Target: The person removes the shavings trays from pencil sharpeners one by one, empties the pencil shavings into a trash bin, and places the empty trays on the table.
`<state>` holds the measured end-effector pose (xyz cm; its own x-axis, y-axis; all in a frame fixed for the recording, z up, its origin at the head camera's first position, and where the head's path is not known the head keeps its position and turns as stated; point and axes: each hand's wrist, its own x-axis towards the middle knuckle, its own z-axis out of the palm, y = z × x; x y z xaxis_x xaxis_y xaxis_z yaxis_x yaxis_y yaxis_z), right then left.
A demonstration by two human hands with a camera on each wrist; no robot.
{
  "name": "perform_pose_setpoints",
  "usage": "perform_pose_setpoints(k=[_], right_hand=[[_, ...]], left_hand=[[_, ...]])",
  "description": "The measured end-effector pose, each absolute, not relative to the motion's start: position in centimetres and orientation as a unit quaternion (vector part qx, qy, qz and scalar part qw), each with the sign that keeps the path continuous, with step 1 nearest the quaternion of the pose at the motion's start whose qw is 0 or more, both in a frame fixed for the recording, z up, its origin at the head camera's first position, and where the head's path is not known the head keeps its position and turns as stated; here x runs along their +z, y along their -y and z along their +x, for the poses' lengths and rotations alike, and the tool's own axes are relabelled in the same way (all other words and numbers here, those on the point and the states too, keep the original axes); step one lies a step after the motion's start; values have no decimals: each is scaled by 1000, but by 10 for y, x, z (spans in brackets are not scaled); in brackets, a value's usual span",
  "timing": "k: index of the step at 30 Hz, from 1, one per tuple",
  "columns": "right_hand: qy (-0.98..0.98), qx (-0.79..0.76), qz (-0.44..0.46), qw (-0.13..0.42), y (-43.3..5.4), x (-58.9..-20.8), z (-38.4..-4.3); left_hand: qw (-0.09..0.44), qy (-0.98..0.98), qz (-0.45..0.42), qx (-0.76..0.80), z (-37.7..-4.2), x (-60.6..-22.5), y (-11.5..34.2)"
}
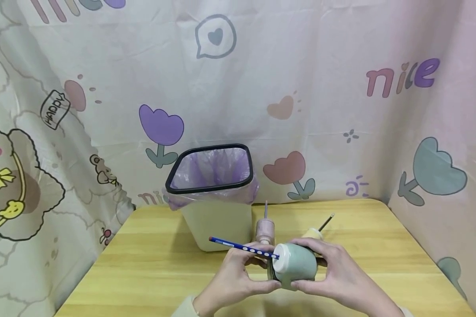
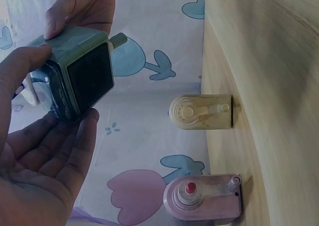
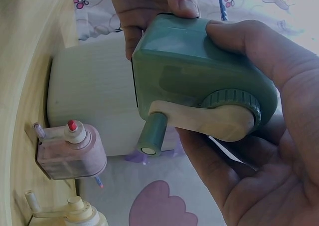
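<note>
Both hands hold a green crank pencil sharpener above the table. A blue pencil with white dots sticks out of its front, pointing left. My left hand has its thumb on one side of the sharpener and its fingers on the opposite side, near the pencil end. The right hand grips the body toward the crank end. In the right wrist view, the crank with its green knob shows beside the right fingers. The dark, flat base faces the left wrist camera.
Behind the hands stand a pink sharpener with a pencil in it and a yellow sharpener with a dark pencil. A cream bin with a purple liner stands at left on the wooden table. Printed cloth hangs behind.
</note>
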<state>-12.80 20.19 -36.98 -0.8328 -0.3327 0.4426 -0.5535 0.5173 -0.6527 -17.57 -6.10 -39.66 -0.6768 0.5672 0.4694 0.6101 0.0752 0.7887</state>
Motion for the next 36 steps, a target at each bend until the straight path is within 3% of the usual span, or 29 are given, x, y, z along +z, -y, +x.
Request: perform_pose_setpoints(k=[12,30,36], right_hand=[[861,419,261,122,-203,-371,-125],[859,428,258,115,-203,-368,-127],[863,416,247,145,-208,-366,-128]], left_hand=[[19,719,-396,-571,-170,-401,61],[68,734,-420,-529,-177,-396,64],[29,724,-387,-570,-180,-391,65]])
